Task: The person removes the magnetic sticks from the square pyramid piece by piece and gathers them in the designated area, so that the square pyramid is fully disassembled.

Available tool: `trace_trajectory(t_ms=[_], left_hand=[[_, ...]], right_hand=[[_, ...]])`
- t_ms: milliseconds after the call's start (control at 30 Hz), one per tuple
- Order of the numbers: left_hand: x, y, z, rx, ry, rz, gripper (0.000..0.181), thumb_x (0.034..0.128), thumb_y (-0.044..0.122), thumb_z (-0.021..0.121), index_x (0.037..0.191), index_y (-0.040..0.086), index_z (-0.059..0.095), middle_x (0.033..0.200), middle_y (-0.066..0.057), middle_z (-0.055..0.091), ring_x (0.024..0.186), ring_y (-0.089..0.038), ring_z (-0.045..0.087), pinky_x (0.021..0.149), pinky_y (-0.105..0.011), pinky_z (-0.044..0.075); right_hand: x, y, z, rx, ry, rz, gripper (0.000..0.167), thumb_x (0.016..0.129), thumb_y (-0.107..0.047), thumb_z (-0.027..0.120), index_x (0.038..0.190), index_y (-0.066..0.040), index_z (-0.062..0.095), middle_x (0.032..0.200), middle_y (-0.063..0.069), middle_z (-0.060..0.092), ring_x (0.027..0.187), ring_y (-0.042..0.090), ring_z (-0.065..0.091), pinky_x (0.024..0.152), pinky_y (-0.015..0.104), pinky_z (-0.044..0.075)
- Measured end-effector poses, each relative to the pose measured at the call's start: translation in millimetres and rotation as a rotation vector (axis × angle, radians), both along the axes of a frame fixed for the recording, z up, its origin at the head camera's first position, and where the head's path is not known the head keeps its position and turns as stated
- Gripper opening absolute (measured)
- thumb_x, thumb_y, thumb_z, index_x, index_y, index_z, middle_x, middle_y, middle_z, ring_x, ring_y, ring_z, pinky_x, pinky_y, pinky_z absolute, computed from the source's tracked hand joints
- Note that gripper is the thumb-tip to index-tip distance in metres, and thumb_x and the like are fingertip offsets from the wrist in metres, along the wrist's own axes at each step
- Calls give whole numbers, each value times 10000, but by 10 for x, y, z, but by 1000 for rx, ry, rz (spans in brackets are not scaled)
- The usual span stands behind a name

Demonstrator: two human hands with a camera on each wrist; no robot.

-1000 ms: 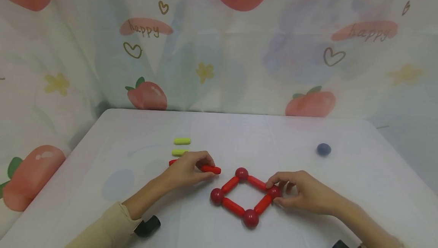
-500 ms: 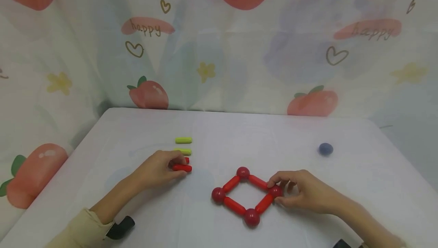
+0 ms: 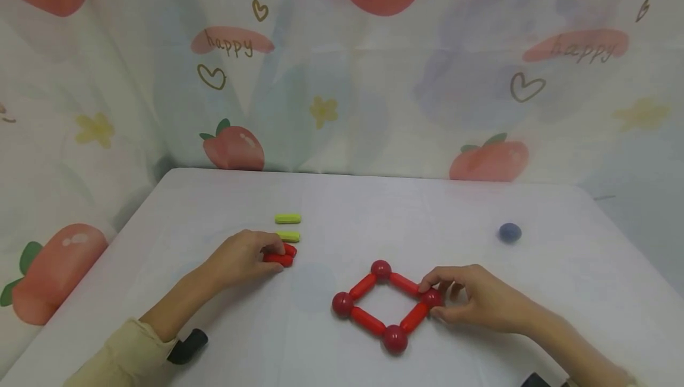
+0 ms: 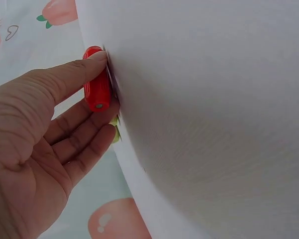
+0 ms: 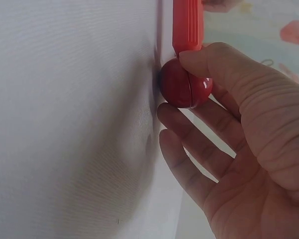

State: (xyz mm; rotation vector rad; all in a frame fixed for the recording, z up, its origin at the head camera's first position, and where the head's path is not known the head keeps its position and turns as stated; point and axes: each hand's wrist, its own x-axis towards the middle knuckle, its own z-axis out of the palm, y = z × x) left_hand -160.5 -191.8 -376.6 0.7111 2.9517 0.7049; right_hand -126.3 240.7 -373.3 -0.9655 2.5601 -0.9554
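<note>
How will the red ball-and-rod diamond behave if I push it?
The diamond may skew at its corners, since the red rods meet the red balls only at their ends. The rods themselves look stiff, judging by their straight sides. The rounded, glossy balls may slide easily.

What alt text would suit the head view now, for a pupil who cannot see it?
A person's right hand holds a red ball at one corner of a stick-and-ball diamond on a white table, while the left hand pinches a red stick beside another. Two yellow-green sticks and a blue ball lie farther back.
</note>
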Motion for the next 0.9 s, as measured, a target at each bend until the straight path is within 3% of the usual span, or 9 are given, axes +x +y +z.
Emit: trace_trajectory(t_ms=[233,367,467,633,767,900], left_hand=[[-5,22,2,-66,56,-26,209,791,134,887,948,154,751,908,57,705,822,-115,602,734,-275,543],[49,61,68,-120,84,-13,218,798,169,887,975,154,760,937,50,718,841,-123,614,740,-281,554],[111,165,137,-105,143,-45,218,820,188,871,1002,154,756,958,44,740,878,-140,653,770,-301,571],[226,439,221,-8,209,-187,202,860,219,836,1027,140,753,936,25,743,828,-151,673,728,-264,558],[319,651,223,60,192,-289,187,885,239,815,1036,145,761,925,40,728,841,-127,678,741,-235,546],[397,902,210,83,135,-369,218,891,282,809,1058,149,764,901,46,711,803,-89,633,723,-192,513]], right_hand=[[34,-1,-7,-13,-7,-8,299,885,-234,808,1154,-263,681,1044,-150,681,894,55,617,792,249,544],[53,-33,-1,-20,-13,6,290,898,-249,798,1151,-269,657,1031,-152,669,903,62,617,800,251,543],[80,-64,13,-12,-7,-1,291,893,-248,802,1136,-268,643,1012,-162,661,898,59,616,799,252,547],[130,-154,14,-1,32,-36,295,872,-214,817,1101,-268,638,971,-187,663,900,45,621,790,261,548],[147,-240,-13,-2,43,-49,286,880,-199,808,1094,-271,632,961,-192,665,911,48,619,787,269,541],[163,-275,-19,5,27,-74,288,878,-191,804,1092,-271,629,955,-189,659,910,56,612,780,271,535]])
